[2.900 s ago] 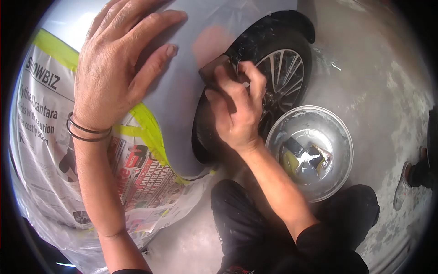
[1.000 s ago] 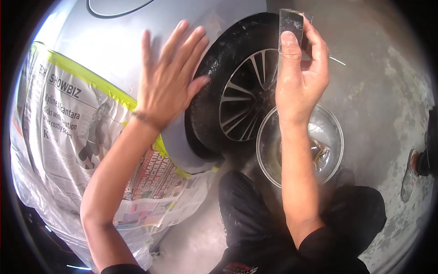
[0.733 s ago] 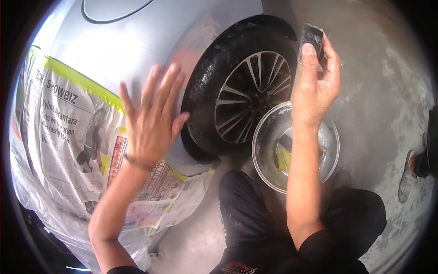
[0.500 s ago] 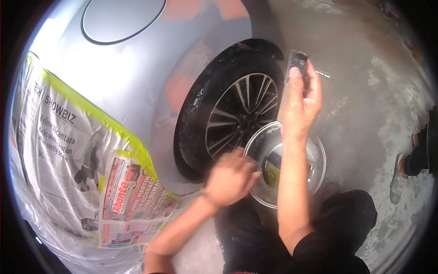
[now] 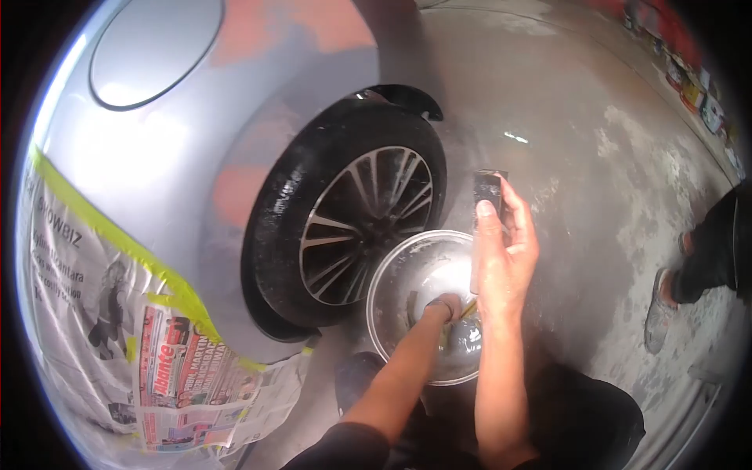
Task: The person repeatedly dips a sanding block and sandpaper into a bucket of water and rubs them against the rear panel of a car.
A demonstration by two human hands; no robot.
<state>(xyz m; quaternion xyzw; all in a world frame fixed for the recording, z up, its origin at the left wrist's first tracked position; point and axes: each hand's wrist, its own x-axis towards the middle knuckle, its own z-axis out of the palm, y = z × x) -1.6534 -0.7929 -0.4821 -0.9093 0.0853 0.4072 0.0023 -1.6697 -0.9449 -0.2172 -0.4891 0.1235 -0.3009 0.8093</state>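
My right hand (image 5: pixel 505 258) grips a dark, wet sanding block (image 5: pixel 487 188), thumb on its near face and fingers behind. It is raised upright over the right side of a metal basin (image 5: pixel 379 329). My left hand (image 5: pixel 448 305) is down inside that basin, its fingers hidden. A yellowish piece (image 5: pixel 470 307) shows beside it in the basin, partly behind my right arm. Left of the basin is the car's wheel (image 5: pixel 368 227), under a silver body panel (image 5: pixel 168 164) with salmon-coloured filler patches (image 5: pixel 266 133).
Newspaper (image 5: pixel 180 376) and plastic sheeting, edged with yellow-green tape (image 5: pixel 117 239), cover the car's lower left. Another person's shoe (image 5: pixel 659 309) and dark trouser leg stand on the wet concrete floor (image 5: pixel 564 102) at right. Several containers (image 5: pixel 693 90) line the far right edge.
My left hand has gone from beside the basin's rim down into it. My right hand, still gripping the sanding block, has lowered towards the basin. The view has shifted to the right.
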